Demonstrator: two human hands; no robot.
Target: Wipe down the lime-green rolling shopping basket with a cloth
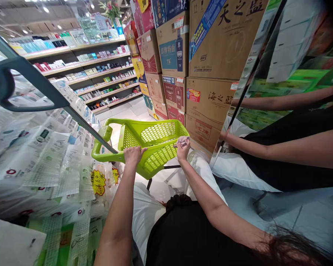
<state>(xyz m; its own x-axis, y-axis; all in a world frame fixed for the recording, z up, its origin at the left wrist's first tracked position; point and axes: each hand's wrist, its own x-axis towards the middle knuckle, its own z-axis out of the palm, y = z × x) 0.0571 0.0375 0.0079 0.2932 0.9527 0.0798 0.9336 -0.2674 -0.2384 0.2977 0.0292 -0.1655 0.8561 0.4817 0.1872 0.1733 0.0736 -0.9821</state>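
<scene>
A lime-green plastic shopping basket (158, 133) with a perforated wall stands in front of me, empty inside as far as I can see. My left hand (133, 154) grips its near rim, fingers curled over the edge. My right hand (182, 145) rests on the right part of the rim, closed around a small crumpled pale thing that I cannot name. A grey cart handle (22, 85) slants across the upper left.
Stacked packs in printed plastic wrap (39, 162) fill the left. Brown cardboard cartons (211, 62) are piled ahead on the right. A mirror panel (288, 96) on the right reflects my arms. Shelves of small goods (100, 74) line the far aisle.
</scene>
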